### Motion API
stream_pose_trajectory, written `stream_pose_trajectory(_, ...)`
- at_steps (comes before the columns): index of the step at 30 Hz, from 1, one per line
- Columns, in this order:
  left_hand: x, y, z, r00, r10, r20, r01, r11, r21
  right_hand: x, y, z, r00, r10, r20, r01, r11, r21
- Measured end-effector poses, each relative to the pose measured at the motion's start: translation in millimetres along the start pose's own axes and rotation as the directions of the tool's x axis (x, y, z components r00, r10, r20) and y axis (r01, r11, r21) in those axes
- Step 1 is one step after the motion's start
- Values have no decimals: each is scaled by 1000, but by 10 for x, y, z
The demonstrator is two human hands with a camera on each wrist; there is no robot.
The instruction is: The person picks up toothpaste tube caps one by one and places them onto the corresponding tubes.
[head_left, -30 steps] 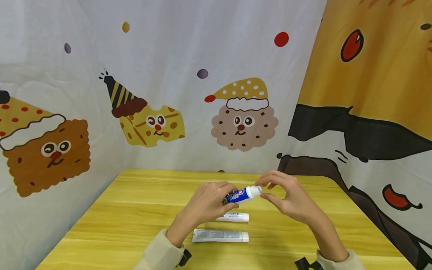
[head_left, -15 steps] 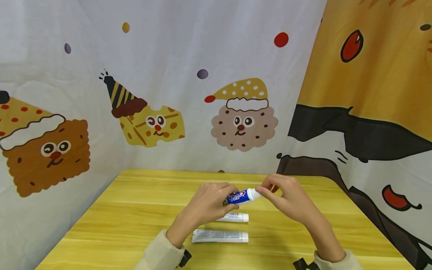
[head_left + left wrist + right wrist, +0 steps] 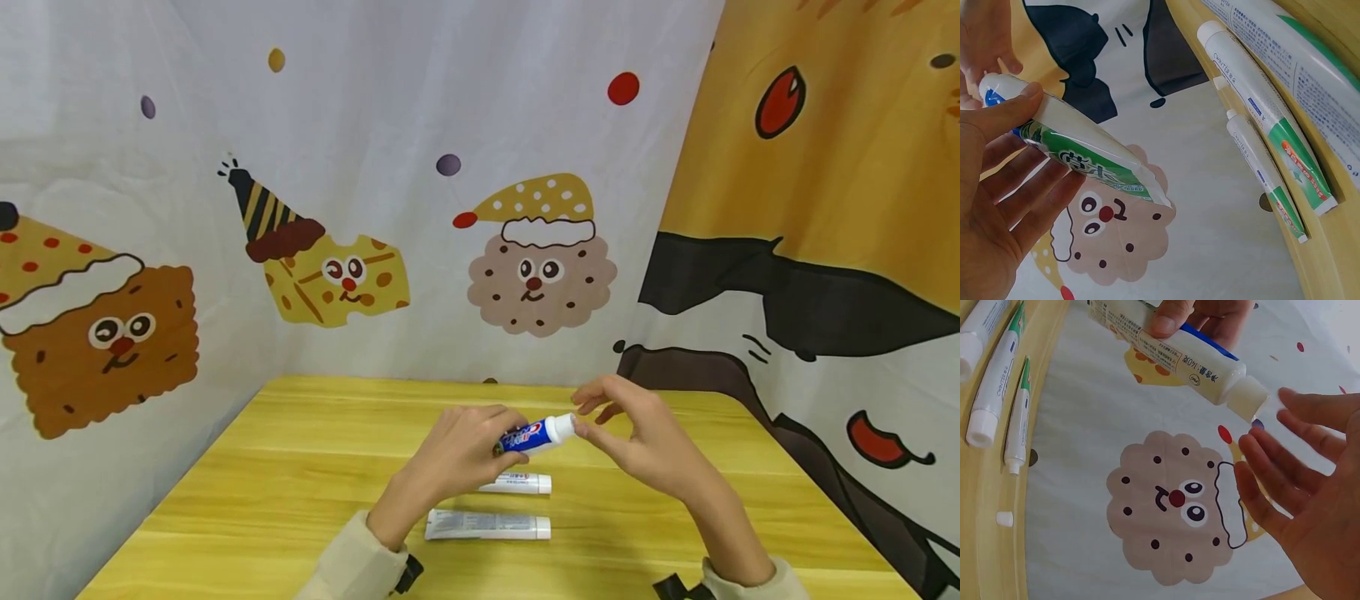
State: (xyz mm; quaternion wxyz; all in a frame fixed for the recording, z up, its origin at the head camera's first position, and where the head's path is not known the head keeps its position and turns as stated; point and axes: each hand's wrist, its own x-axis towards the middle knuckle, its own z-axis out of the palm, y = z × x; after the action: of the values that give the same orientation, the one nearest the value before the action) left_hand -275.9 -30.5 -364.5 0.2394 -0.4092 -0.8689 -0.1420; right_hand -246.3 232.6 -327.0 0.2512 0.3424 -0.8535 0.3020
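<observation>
My left hand grips a toothpaste tube above the table, thumb on one face and fingers behind. Blue and green print covers the tube, and its white cap points at my right hand. Beside that cap my right hand is spread, fingers apart; a gap separates them from the cap in the right wrist view. Behind and below lie further white-and-green tubes: a large one, a medium one and a small one with a bare nozzle. The left hand hides part of these in the head view.
A small white cap lies on the wooden table, off the small tube's nozzle. Behind the table hangs a white curtain with cartoon biscuits. A brown and black patterned cloth hangs at the right.
My right fingers close onto the cap half a second ago, then spread and draw back from it now. The left hand keeps its hold on the tube, nearly still.
</observation>
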Motion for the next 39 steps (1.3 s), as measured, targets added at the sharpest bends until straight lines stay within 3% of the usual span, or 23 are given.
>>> stream_pose_trajectory(5,-10,-7,5,1000,0,2,0,1000,1,3,-16,8,996,-92,16,92,995,29)
stream_pose_trajectory(14,-2,7,-9,1000,5,-3,-5,1000,10,6,0,9,994,-103,18,103,995,15)
stream_pose_trajectory(28,-3,7,-24,1000,10,-1,-10,1000,19,1,18,36,999,-36,15,36,999,-29)
stream_pose_trajectory(36,-2,23,-35,1000,20,-1,-20,999,27,-2,23,55,998,56,7,-55,993,-101)
stream_pose_trajectory(39,-4,30,-30,1000,22,2,-22,999,34,-3,17,38,995,95,5,-95,992,-78)
